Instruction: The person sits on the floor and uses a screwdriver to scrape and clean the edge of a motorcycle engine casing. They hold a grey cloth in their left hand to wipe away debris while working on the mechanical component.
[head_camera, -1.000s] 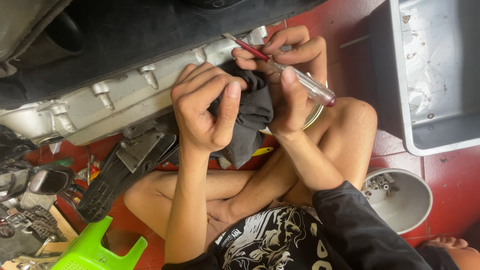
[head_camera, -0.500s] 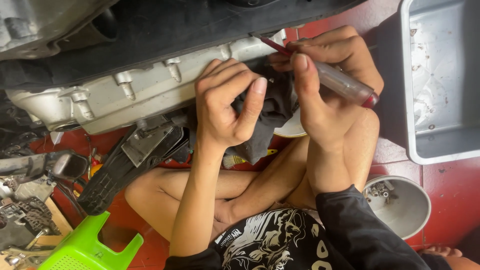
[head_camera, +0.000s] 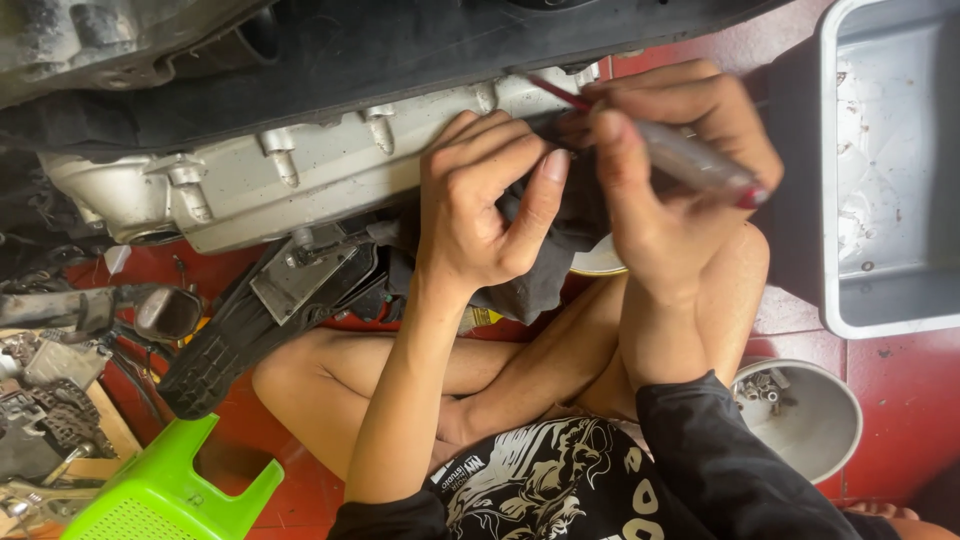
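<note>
Right hand (head_camera: 670, 190) curled around screwdriver (head_camera: 690, 160), clear handle with red end, gripped tight; red shaft tip meets edge of silver engine casing (head_camera: 300, 180). Left hand (head_camera: 480, 200) just beside, below casing edge, fingers bent, pinching dark rag (head_camera: 545, 265) against casing. Rag hangs down from casing toward bare knees. Grey plastic tray (head_camera: 890, 170) to right of casing, on red floor. Round metal bowl (head_camera: 800, 420) below tray, small parts inside. Green plastic stool (head_camera: 165, 490) far below casing's left end.
</note>
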